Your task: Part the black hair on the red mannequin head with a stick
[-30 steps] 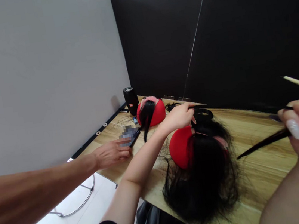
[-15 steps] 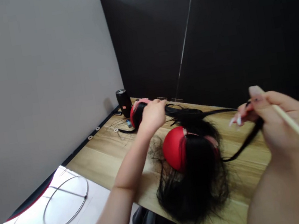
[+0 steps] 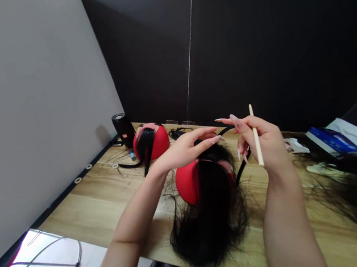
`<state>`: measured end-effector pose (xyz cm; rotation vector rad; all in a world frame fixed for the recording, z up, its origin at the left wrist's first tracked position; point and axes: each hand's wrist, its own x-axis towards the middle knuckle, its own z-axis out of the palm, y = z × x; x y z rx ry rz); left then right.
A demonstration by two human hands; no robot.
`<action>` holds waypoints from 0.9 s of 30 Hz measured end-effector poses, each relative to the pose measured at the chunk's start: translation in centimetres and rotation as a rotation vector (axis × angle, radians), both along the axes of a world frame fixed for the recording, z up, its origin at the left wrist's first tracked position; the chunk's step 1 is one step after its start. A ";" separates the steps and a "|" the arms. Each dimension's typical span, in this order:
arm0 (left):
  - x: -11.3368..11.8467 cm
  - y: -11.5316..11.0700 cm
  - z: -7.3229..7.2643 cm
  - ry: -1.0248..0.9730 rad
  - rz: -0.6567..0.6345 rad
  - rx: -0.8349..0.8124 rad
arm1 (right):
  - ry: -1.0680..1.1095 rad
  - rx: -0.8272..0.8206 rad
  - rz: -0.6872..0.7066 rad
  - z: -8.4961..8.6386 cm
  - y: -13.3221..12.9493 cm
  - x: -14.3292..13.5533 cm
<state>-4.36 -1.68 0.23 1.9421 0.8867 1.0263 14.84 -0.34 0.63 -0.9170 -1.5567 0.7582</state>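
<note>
While your right hand (image 3: 269, 141) grips a pale stick (image 3: 256, 139), your left hand (image 3: 186, 148) (fingers parted) partly hides the nearer red cap (image 3: 186, 185); a black speaker (image 3: 124, 131) stands beyond.

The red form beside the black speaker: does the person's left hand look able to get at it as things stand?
Probably yes: the red form appears just left of the left hand, and nothing seems to stand between them, though depth is hard to judge from this view.
</note>
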 end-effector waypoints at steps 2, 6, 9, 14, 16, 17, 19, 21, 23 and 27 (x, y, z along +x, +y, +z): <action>0.1 0.2 0.1 -0.020 -0.049 -0.033 | -0.014 -0.011 0.019 -0.2 0.2 0.0; 0.3 0.4 0.2 -0.064 -0.005 -0.094 | 0.027 -0.029 0.041 -0.3 0.6 0.0; 0.2 0.7 0.0 -0.030 0.025 -0.090 | 0.126 -0.042 0.107 -0.4 0.9 0.0; -0.3 1.4 -0.7 0.004 0.005 -0.059 | 0.369 -0.141 0.298 -0.2 1.1 -0.1; -0.4 1.7 -0.7 0.025 0.049 -0.074 | 0.446 -0.142 0.328 0.0 1.3 0.0; -0.5 1.9 -0.7 0.033 0.084 -0.089 | 0.488 -0.136 0.342 0.0 1.4 0.1; -0.8 2.3 -0.5 0.034 0.144 -0.122 | 0.572 -0.116 0.361 0.1 1.7 0.5; -1.2 2.6 -0.3 0.044 0.197 -0.128 | 0.638 -0.091 0.370 0.1 2.0 1.0; -1.6 2.9 -0.3 0.112 0.251 -0.099 | 0.670 -0.078 0.367 0.1 2.2 1.4; -2.0 3.4 -0.8 0.301 0.335 -0.045 | 0.647 -0.083 0.366 0.1 1.9 1.7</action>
